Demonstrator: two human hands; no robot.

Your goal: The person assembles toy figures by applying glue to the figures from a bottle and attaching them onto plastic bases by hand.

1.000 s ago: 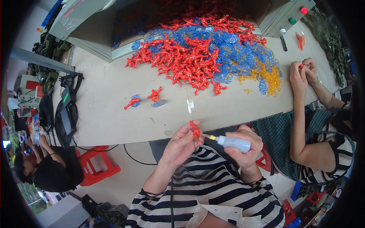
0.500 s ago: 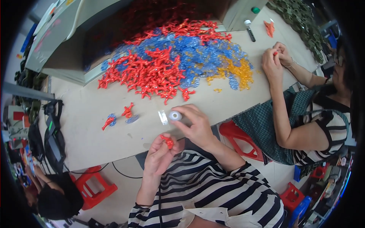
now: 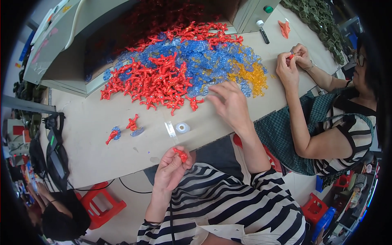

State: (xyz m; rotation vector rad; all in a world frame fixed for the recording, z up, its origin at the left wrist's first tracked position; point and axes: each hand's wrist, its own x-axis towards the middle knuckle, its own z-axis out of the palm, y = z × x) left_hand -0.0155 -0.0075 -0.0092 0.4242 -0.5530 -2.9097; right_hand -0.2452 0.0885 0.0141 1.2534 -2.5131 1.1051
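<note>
My left hand (image 3: 170, 168) pinches a small red plastic figure (image 3: 180, 154) at the table's near edge. Fingers apart and holding nothing I can see, my right hand (image 3: 233, 107) hovers beside a heap of clear blue plastic pieces (image 3: 210, 61). A white round bottle (image 3: 182, 127), seen from above, stands on the table between my hands. Left of it is a strip of clear tape (image 3: 170, 129). Farther left are two red figures joined with blue pieces, one upright (image 3: 132, 122) and one lying down (image 3: 111, 136). A large pile of red figures (image 3: 151, 83) fills the table's middle.
Clear yellow pieces (image 3: 258, 77) lie at the heap's right end. Behind rises a grey cabinet (image 3: 61, 83) with a dark opening. A black-and-white marker-like tube (image 3: 264, 33) and an orange scrap (image 3: 284, 29) lie far right. A co-worker's hands (image 3: 290, 67) hold something small and red.
My right hand has let go of the white bottle, which now stands on the table, and moved up and right to the blue pieces. My left hand still holds the red figure.
</note>
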